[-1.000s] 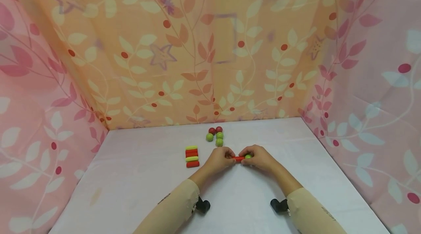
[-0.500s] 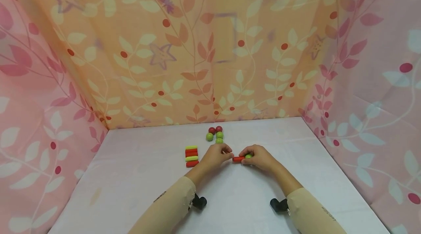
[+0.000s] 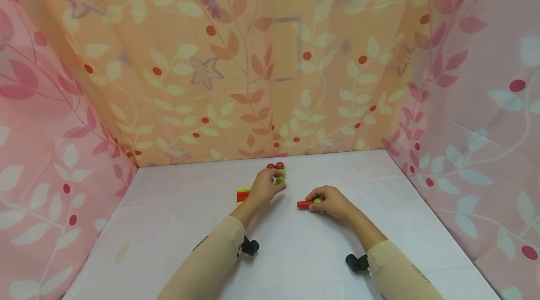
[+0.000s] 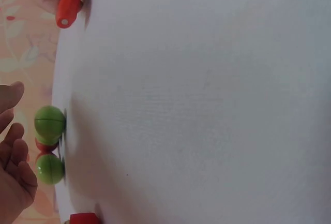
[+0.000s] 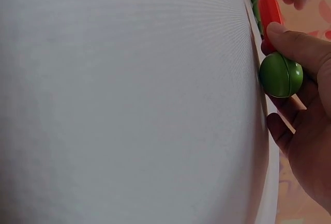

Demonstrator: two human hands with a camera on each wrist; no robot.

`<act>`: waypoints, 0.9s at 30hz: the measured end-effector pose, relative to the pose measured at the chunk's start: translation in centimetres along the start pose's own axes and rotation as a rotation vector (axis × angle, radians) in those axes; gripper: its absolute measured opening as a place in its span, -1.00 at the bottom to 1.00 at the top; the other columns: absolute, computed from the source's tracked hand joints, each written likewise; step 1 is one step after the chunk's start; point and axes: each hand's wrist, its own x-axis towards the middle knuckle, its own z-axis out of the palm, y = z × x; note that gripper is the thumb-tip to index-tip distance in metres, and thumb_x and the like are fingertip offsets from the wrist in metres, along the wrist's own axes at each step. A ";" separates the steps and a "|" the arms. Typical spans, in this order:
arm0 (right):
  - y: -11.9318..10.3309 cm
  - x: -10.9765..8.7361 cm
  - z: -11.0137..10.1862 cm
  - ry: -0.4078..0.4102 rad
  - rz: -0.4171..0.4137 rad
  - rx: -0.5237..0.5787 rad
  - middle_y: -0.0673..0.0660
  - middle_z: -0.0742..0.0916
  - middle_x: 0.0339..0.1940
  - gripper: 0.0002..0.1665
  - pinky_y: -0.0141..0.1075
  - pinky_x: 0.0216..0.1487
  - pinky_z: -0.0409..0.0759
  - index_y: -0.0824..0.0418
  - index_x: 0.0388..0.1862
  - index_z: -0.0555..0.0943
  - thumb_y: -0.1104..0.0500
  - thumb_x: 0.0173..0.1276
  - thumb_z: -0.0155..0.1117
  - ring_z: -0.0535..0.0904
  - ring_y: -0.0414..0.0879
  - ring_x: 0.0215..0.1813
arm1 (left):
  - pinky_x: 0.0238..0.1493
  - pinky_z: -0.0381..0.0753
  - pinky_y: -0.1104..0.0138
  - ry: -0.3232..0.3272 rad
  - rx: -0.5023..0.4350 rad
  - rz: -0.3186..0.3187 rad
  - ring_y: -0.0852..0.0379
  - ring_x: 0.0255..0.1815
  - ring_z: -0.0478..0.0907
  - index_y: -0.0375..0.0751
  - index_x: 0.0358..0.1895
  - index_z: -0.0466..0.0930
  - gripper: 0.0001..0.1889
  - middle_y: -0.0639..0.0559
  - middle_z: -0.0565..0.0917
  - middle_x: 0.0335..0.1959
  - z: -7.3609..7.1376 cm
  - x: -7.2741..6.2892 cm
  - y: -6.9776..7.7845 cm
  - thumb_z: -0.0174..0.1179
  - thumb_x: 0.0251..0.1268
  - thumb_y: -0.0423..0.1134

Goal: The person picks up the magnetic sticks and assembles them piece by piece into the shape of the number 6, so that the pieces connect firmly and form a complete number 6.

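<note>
R hand (image 3: 331, 200) pinches a red stick (image 3: 304, 205) btwn thumb & fingers, right of centre on the white table (image 3: 168, 243); stick points left, its left end sticking out past the fingertips. A green ball (image 3: 318, 200) sits at the stick's right end, touching it, partly covered by the same hand; can't tell if the 2 are fixed together. In the R wrist view a fine groove runs round this ball & the thumb lies on the stick just beside it. L hand (image 3: 265, 186) is farther off & to the left, holding nothing, thumb & fingers spread mod. wide, fingers a bit bent, near the loose green balls (image 4: 50, 122); L wrist view shows a gap btwn fingertips & nearest ball. Those balls are in a small grp at the far mid part of the table, w/ 2 red balls (image 3: 280, 165) side by side at the grp's far edge. Left of the grp, a row of sticks lies partly hidden behind L hand & wrist: a yellow-green stick (image 3: 243, 190) at the far end, a 2nd red stick (image 3: 242, 196) next to it, nearer. Both arms have beige sleeves (image 3: 402, 269), each w/ a black device (image 3: 357, 263) at the wrist. Far side: orange leaf-print curtain (image 3: 177, 103).
</note>
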 end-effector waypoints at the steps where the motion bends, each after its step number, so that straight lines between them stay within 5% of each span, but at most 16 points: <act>1: 0.1 0.0 0.0 0.001 0.003 0.000 -0.16 0.64 -0.29 -0.76 -0.14 -0.01 0.34 -0.20 -0.34 0.66 -0.02 -0.05 0.48 0.45 -0.12 -0.15 | -0.07 0.46 0.26 0.007 0.000 -0.010 0.04 -0.12 0.43 -0.15 -0.02 0.54 -0.57 0.03 0.54 -0.11 0.1 0.1 -0.1 0.36 0.00 -0.13; 13: -0.1 -0.2 0.1 0.001 0.013 0.036 -0.14 0.64 -0.24 -0.75 -0.16 -0.01 0.39 -0.17 -0.32 0.67 0.00 -0.04 0.48 0.46 -0.11 -0.12 | -0.02 0.42 0.23 0.048 -0.025 -0.084 0.08 -0.10 0.38 -0.17 0.05 0.50 -0.50 -0.02 0.53 -0.05 1.3 0.4 -1.4 0.37 -0.04 -0.20; 27: 0.0 -0.2 0.0 0.014 0.013 0.038 -0.14 0.64 -0.24 -0.75 -0.19 -0.07 0.36 -0.18 -0.33 0.66 0.00 -0.05 0.48 0.43 -0.11 -0.14 | -0.07 0.49 0.26 0.072 0.037 -0.148 0.12 -0.20 0.43 -0.11 -0.04 0.55 -0.58 0.10 0.55 -0.20 2.2 0.8 -1.3 0.39 -0.05 -0.19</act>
